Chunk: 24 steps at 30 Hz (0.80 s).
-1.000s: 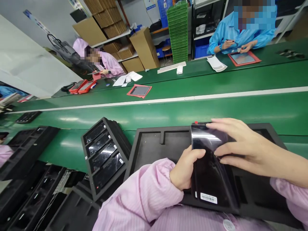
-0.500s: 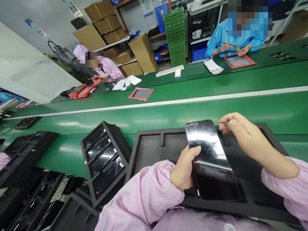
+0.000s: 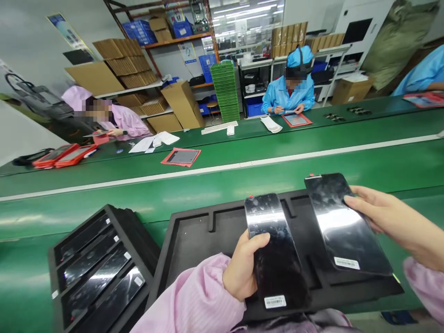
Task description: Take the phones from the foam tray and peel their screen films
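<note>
My left hand point(image 3: 243, 268) grips a glossy black phone screen point(image 3: 280, 259) by its left edge, thumb on the glass. It has a red tab on top and a white barcode label at its lower end. My right hand point(image 3: 381, 210) is closed on a second phone screen point(image 3: 342, 217), thumb on its front and fingers behind. This one also bears a white label low down. Both screens are tilted above a black foam tray point(image 3: 194, 240) with moulded slots. The two panels are apart, side by side.
To the left, a stack of black trays point(image 3: 116, 217) has several labelled screens in its top tray. A green bench point(image 3: 215, 178) with a white strip runs across. Beyond it sit a person in pink point(image 3: 121, 118) and a person in blue point(image 3: 274, 95), near red-framed panels point(image 3: 181, 156).
My right hand was empty beside the tray; now it holds a second phone screen. My left hand still grips its screen, whose label now shows. The view has shifted.
</note>
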Motion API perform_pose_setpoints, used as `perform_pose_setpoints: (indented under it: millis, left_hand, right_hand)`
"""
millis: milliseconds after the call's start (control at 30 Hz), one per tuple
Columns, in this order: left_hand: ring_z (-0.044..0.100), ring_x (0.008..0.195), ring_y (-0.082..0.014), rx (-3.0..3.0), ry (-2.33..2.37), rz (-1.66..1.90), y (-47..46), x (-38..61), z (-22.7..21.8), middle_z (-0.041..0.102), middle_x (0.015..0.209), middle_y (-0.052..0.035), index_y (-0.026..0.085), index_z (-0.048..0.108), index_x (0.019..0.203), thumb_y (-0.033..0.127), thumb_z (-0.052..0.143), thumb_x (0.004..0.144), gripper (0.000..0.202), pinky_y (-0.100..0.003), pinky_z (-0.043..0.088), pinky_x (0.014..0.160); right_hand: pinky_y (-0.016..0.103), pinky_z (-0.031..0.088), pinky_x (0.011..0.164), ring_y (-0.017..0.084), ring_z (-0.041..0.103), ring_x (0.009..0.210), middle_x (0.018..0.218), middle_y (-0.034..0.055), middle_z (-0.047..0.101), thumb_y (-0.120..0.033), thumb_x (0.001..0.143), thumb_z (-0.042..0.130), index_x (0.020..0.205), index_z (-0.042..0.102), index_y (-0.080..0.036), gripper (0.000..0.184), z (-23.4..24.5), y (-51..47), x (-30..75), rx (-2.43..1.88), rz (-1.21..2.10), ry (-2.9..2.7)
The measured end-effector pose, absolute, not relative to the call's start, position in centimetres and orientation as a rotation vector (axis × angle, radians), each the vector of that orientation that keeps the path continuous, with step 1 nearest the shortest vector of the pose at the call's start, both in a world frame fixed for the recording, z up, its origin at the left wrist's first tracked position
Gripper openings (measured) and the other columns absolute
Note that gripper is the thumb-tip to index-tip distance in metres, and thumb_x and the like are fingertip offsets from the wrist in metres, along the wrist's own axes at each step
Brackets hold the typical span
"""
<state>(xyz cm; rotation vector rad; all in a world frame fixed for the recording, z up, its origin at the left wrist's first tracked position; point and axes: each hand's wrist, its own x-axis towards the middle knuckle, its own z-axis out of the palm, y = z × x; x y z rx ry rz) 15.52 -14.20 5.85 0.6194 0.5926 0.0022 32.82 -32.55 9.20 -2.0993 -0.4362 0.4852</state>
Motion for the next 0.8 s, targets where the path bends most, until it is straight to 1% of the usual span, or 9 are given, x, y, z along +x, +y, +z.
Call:
perform_pose_setpoints:
  millis: [100, 233, 333, 433, 500, 600, 667, 733, 800]
  left_hand:
    - [0.06, 0.071, -0.0207, 0.613, 0.569, -0.022, -14.5, 15.4, 6.1, 0.063, 0.076, -0.0045, 0.014, 0.058, 0.091, 0.018, 0.071, 0.052, 0.041, -0.033, 0.043, 0.067]
    - [0.056, 0.064, -0.0172, 0.69, 0.592, -0.064, -15.0, 15.3, 6.2, 0.061, 0.07, -0.0028, 0.014, 0.056, 0.083, 0.014, 0.067, 0.047, 0.038, -0.031, 0.041, 0.063]
    - [0.053, 0.063, -0.0156, 0.766, 0.597, -0.077, -15.2, 15.3, 6.3, 0.06, 0.069, -0.0019, 0.014, 0.057, 0.08, 0.012, 0.063, 0.045, 0.036, -0.03, 0.04, 0.064]
    - [0.05, 0.063, -0.0135, 0.839, 0.551, -0.08, -15.2, 15.2, 6.4, 0.058, 0.069, -0.0007, 0.013, 0.059, 0.08, 0.012, 0.062, 0.044, 0.036, -0.029, 0.038, 0.065]
    - [0.047, 0.063, -0.0122, 0.863, 0.535, -0.077, -15.1, 15.2, 6.4, 0.056, 0.067, 0.0003, 0.012, 0.06, 0.077, 0.011, 0.062, 0.044, 0.033, -0.027, 0.036, 0.064]
    - [0.045, 0.062, -0.0118, 0.86, 0.524, -0.06, -14.8, 15.3, 6.4, 0.055, 0.065, 0.0013, 0.012, 0.061, 0.074, 0.01, 0.063, 0.043, 0.031, -0.025, 0.034, 0.062]
    - [0.047, 0.064, -0.0126, 0.84, 0.505, -0.042, -14.6, 15.4, 6.5, 0.055, 0.066, 0.0009, 0.012, 0.062, 0.075, 0.009, 0.063, 0.044, 0.031, -0.025, 0.034, 0.064]
    - [0.047, 0.064, -0.0124, 0.795, 0.485, -0.045, -14.4, 15.5, 6.6, 0.056, 0.066, 0.0011, 0.013, 0.063, 0.076, 0.008, 0.062, 0.044, 0.032, -0.026, 0.035, 0.065]
    - [0.045, 0.06, -0.0108, 0.744, 0.455, -0.052, -14.2, 15.5, 6.6, 0.054, 0.064, 0.0015, 0.013, 0.064, 0.077, 0.009, 0.064, 0.046, 0.031, -0.026, 0.034, 0.064]
  right_hand:
    - [0.029, 0.036, 0.031, 0.018, 0.042, 0.032, 0.043, -0.0011, 0.046, -0.068, 0.073, 0.051, 0.094, 0.06, -0.014, 0.059, 6.8, -34.6, 33.9, -2.224, 0.461, -0.643]
    - [0.032, 0.049, 0.042, 0.018, 0.054, 0.042, 0.073, 0.0078, 0.063, -0.073, 0.08, 0.041, 0.082, 0.066, -0.017, 0.062, 6.1, -32.9, 33.8, -2.29, -0.2, -1.098]
    - [0.027, 0.054, 0.057, 0.015, 0.062, 0.061, 0.08, 0.0037, 0.063, -0.054, 0.093, 0.037, 0.088, 0.067, -0.02, 0.045, 8.1, -29.2, 32.5, -2.101, -0.283, -1.329]
    - [0.023, 0.053, 0.07, 0.013, 0.063, 0.078, 0.088, 0.0028, 0.063, -0.041, 0.095, 0.043, 0.092, 0.065, -0.02, 0.031, 9.8, -25.4, 31.0, -1.892, -0.125, -1.542]
    - [0.023, 0.053, 0.071, 0.013, 0.062, 0.081, 0.091, 0.0039, 0.062, -0.035, 0.094, 0.046, 0.091, 0.065, -0.019, 0.025, 10.0, -23.7, 30.5, -1.798, -0.08, -1.642]
    - [0.027, 0.052, 0.07, 0.015, 0.059, 0.084, 0.091, 0.0052, 0.062, -0.021, 0.094, 0.045, 0.08, 0.062, -0.018, 0.022, 9.6, -23.2, 30.4, -1.691, -0.344, -1.721]
    - [0.034, 0.049, 0.083, 0.018, 0.058, 0.091, 0.09, 0.0037, 0.063, -0.013, 0.091, 0.046, 0.081, 0.06, -0.018, 0.018, 9.4, -24.1, 30.3, -1.6, -0.551, -1.822]
    - [0.036, 0.04, 0.101, 0.017, 0.058, 0.098, 0.093, -0.0007, 0.065, -0.014, 0.089, 0.047, 0.088, 0.061, -0.021, 0.015, 9.4, -25.6, 29.8, -1.486, -0.544, -2.104]
    - [0.026, 0.036, 0.106, 0.012, 0.059, 0.094, 0.094, -0.0069, 0.065, -0.021, 0.09, 0.046, 0.09, 0.063, -0.026, 0.017, 9.4, -27.1, 28.9, -1.46, -0.36, -2.256]
